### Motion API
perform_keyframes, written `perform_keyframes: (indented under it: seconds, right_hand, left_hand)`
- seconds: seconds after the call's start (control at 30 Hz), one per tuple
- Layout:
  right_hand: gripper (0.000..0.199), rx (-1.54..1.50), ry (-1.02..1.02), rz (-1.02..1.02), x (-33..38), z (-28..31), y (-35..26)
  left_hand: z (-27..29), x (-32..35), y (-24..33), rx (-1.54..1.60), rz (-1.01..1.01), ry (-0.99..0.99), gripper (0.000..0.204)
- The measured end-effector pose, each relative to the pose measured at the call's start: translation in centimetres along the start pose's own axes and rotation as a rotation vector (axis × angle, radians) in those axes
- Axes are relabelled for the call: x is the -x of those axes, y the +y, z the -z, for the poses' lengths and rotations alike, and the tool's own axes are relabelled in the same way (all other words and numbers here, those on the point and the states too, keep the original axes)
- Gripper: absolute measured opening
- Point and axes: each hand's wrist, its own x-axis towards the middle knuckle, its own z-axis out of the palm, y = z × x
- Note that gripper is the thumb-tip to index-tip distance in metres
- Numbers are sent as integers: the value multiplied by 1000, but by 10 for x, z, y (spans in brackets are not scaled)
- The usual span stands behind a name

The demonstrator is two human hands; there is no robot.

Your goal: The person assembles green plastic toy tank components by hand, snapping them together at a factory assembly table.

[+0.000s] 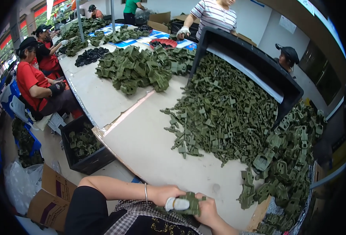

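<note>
Close to my body, at the table's near edge, both hands grip one olive-green moulded plastic part [193, 199]. My left hand [166, 194] is closed on its left side, with a white cover on the thumb lying over the part. On the other side my right hand [207, 210] is wrapped round it; some of its fingers are hidden. Beyond my hands spreads a heap of small green plastic pieces [224, 109], spilling from a tipped black crate [255, 62]. Larger green vehicle-like parts [276, 176] are piled to the right.
Farther along the table [141, 133] lie a mound of green parts [133, 70], black pieces [90, 56] and a red tray [163, 42]. A black bin [87, 162] and a cardboard box [53, 197] stand at the left. Several people sit or stand around the table.
</note>
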Motion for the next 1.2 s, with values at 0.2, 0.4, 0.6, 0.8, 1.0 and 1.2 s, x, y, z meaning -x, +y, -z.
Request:
perform_keyframes:
  seconds: [0.2, 0.4, 0.6, 0.8, 1.0, 1.2]
  right_hand:
    - [17, -580, 270, -413, -18, 0, 33]
    - [31, -784, 151, -448, -36, 18, 38]
    - [24, 283, 204, -267, -114, -40, 45]
    - [19, 503, 274, -199, -108, -40, 61]
    - [30, -273, 250, -85, -67, 1, -9]
    - [32, 334, 274, 241, -52, -10, -21]
  left_hand:
    - [-12, -6, -34, 663, 167, 182, 39]
    - [-11, 67, -45, 785, 300, 403, 48]
    - [2, 83, -43, 1333, 282, 778, 64]
    - [10, 79, -30, 1198, 217, 890, 62]
    - [13, 47, -33, 1101, 93, 747, 58]
    - [-3, 31, -39, 488, 7, 773, 32]
